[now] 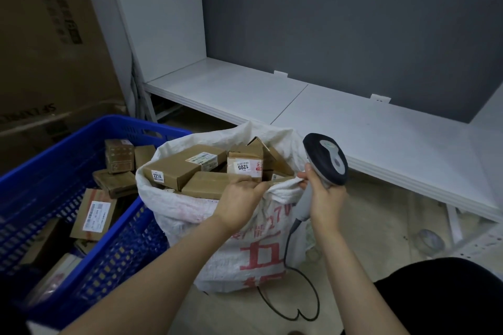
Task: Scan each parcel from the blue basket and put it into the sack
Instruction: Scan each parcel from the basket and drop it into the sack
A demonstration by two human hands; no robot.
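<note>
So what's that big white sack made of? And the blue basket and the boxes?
The sack looks like woven plastic cloth: dull white, crinkly, with printed red characters. The blue basket seems hard moulded plastic, slightly shiny, with a grid of holes in its walls. The boxes look like plain brown cardboard, matt, with folded flaps and paper labels stuck on.

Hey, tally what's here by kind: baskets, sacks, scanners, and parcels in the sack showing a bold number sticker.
Blue basket: 1
Sack: 1
Scanner: 1
Number-stickered parcels: 2, parcel 2214 and parcel 1205
Total: 5
</note>
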